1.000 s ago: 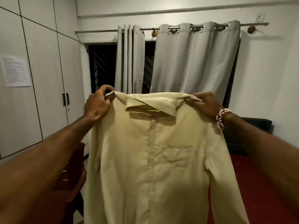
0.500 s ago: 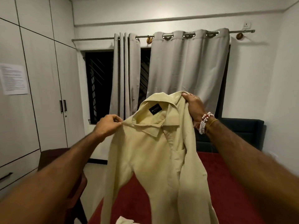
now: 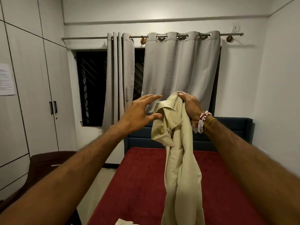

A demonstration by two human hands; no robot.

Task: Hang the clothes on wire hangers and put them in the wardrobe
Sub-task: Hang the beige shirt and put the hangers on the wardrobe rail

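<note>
Shirt (image 3: 181, 159) bunched in your right hand (image 3: 190, 106), hanging over the bed (image 3: 138, 184).

Your right fingers curl tight round the gathered top of it, likely why it drapes as one narrow column: long axis straight down, collar (image 3: 168, 114) uppermost and flopped toward your left, tail running out of view below. Your left hand (image 3: 138, 112) holds nothing, fingers spread wide just beside the collar, probably ready to catch it; whether the thumb touches cloth I cannot tell. No hanger shows, and the wardrobe (image 3: 32, 95) stands shut, well apart on your left.
</note>
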